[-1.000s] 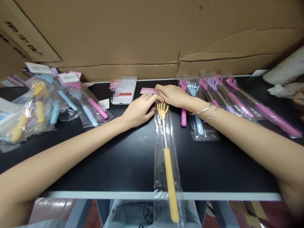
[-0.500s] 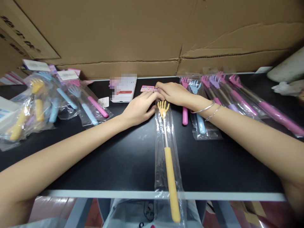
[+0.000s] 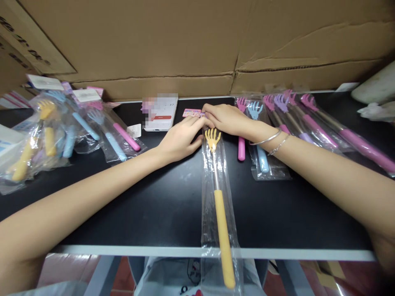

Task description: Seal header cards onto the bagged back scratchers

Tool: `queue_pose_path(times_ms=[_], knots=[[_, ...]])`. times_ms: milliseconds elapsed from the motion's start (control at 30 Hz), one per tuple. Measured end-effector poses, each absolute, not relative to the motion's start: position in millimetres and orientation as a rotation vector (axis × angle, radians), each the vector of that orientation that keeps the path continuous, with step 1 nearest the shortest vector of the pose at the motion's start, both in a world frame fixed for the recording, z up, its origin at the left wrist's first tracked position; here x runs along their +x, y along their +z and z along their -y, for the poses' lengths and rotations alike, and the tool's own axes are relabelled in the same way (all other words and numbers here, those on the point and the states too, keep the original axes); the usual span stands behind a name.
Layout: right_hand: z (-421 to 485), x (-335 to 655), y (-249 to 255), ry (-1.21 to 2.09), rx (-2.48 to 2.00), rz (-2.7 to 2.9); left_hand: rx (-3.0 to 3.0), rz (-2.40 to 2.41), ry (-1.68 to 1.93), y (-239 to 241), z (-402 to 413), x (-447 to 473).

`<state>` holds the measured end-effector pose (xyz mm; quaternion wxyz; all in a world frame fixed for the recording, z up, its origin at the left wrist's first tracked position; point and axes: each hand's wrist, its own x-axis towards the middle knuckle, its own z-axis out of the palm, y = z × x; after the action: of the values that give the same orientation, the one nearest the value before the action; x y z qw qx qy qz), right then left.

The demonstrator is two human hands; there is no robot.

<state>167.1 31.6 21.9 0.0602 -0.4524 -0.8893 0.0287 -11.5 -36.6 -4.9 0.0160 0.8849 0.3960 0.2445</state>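
Note:
A yellow back scratcher with a metal rod lies in a clear plastic bag, its handle hanging over the table's front edge. At the bag's top end my left hand is closed, thumb and fingers pressed on the plastic. My right hand meets it there from the other side, its fingers bent down over the same end and touching the left fingers. Just beyond them a pink printed card shows in part. The fingertips and the exact grip are hidden.
On the left of the black table lie several bagged back scratchers with tags. More bagged scratchers lie on the right, partly behind my right forearm. A phone rests near the back, before a cardboard wall.
The view has shifted very slightly. Both hands stay at the bag's top end, and the yellow back scratcher keeps its place.

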Motion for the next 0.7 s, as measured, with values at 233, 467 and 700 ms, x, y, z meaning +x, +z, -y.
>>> queue_pose_path(times_ms=[233,467,700], knots=[[-31.2,167.0,21.5,0.067,-1.368,2.694,2.747,-1.198,0.772,-4.9,35.9,-11.9],[-31.2,166.3,21.9,0.095,-1.36,2.683,2.736,-1.226,0.751,-5.2,36.0,-12.3],[-29.4,166.2,23.7,0.105,-1.364,2.683,2.727,-1.22,0.757,-5.0,36.2,-12.5]])
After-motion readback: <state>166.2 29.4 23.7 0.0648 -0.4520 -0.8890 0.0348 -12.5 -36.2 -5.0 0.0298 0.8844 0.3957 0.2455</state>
